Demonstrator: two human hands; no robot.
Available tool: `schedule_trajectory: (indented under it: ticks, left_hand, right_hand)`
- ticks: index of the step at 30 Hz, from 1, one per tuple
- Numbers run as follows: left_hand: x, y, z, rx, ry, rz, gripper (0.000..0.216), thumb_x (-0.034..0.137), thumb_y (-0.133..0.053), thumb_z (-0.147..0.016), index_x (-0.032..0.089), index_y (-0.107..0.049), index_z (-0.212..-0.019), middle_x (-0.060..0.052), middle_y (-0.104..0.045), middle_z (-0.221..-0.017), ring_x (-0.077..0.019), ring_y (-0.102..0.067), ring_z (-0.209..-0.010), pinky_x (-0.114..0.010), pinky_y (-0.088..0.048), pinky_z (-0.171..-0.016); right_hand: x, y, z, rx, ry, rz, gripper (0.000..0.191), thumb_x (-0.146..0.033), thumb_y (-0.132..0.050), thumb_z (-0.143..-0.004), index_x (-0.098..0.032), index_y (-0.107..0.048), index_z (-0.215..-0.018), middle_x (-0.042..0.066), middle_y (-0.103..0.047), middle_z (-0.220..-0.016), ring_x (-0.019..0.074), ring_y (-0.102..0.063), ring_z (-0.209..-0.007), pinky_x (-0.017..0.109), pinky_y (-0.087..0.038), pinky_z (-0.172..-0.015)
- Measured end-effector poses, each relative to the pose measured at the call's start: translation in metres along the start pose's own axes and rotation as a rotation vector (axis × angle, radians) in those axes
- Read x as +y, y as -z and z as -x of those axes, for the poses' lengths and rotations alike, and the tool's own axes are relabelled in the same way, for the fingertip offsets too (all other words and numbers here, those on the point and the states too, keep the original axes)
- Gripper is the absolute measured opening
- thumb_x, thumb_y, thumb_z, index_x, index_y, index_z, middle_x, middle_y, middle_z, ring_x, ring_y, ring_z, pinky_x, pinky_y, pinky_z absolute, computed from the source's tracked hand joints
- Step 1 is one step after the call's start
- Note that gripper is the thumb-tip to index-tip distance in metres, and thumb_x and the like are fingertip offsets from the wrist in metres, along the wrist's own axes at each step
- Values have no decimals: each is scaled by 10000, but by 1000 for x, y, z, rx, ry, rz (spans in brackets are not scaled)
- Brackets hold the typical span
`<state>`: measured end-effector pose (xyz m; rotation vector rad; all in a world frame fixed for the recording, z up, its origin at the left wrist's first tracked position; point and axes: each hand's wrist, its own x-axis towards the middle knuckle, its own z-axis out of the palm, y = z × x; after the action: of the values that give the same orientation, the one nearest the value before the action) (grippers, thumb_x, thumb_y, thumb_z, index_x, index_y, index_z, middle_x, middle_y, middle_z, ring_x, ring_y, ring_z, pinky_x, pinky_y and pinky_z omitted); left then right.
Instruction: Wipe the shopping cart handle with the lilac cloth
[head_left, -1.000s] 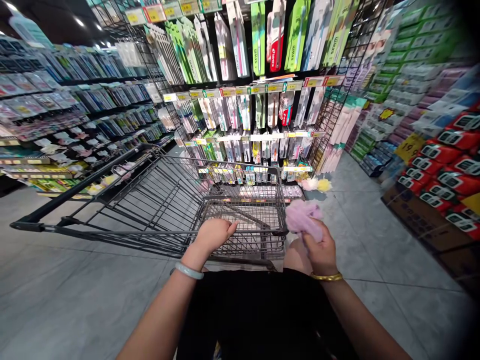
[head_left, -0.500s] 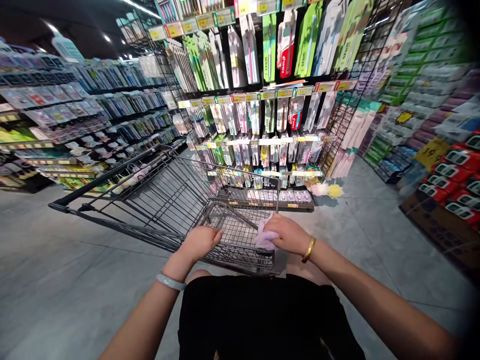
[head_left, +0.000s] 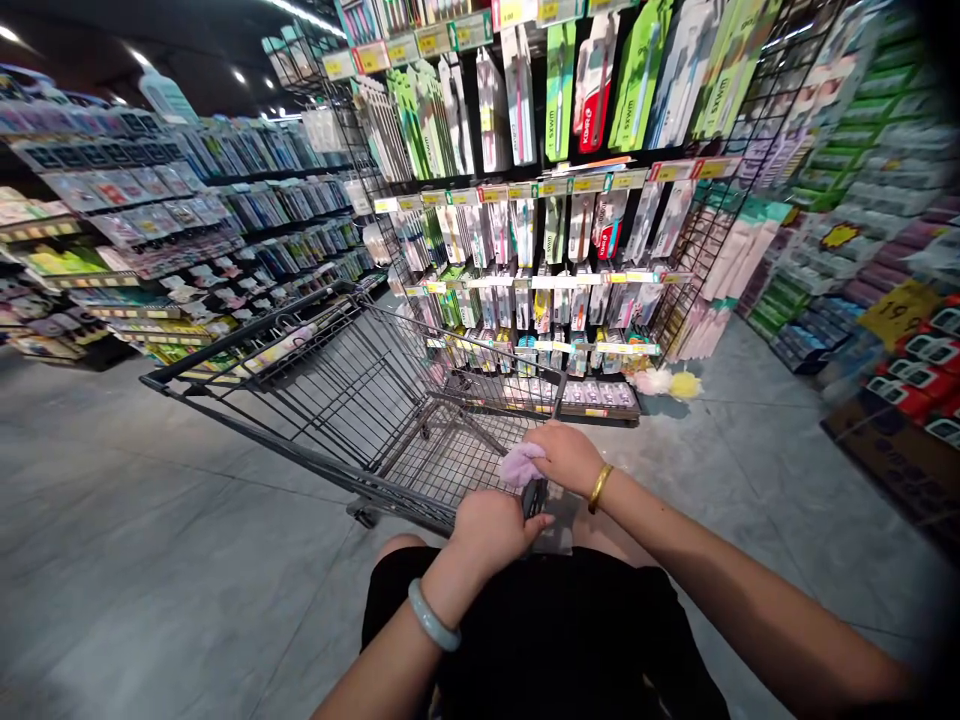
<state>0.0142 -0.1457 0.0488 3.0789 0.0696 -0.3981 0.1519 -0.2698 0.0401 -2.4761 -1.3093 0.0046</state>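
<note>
A dark grey wire shopping cart (head_left: 315, 445) stands in front of my knees, its basket showing only wire mesh at the bottom. My left hand (head_left: 491, 530), with a pale bangle on its wrist, is closed over the cart's near rim close to the corner. Its thumb points toward that corner and its other fingers are mostly hidden. My right hand (head_left: 566, 455), wearing a gold bracelet, grips a bunched lilac cloth (head_left: 523, 464) against the rim at the same corner. The two hands are close together.
A rack of packaged toothbrushes (head_left: 592, 90) rises just beyond the cart. More stocked shelves (head_left: 277, 200) stand at left. Boxes (head_left: 915, 375) and stacked packs (head_left: 847, 190) line the right side. Pink and yellow fluffy items (head_left: 684, 386) lie by the rack's foot on grey floor.
My left hand has slid right along the rim toward the corner, close to my right hand. The cloth has shifted slightly left and up in my right hand. The view has turned slightly left.
</note>
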Motion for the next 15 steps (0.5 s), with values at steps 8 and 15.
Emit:
schedule_trajectory:
  ticks: [8, 15]
  left_hand:
    - [-11, 2, 32, 6, -24, 14, 658, 616, -271, -905, 164, -743, -827, -139, -711, -760, -266, -669, -742, -353, -478, -687]
    - [-19, -6, 54, 11, -54, -4, 614, 584, -298, -904, 174, -746, -815, -126, -704, -727, -252, -666, -707, -335, -466, -656]
  right_hand:
    - [5, 10, -22, -11, -53, 158, 133, -168, -546, -823, -185, -676, -840, 80, -691, -892, 213, -538, -887, 284, -335, -733]
    - [3, 18, -21, -134, 51, 236, 145, -223, -564, -811, -185, -699, -849, 102, -693, -842, 226, -576, -865, 283, -350, -687]
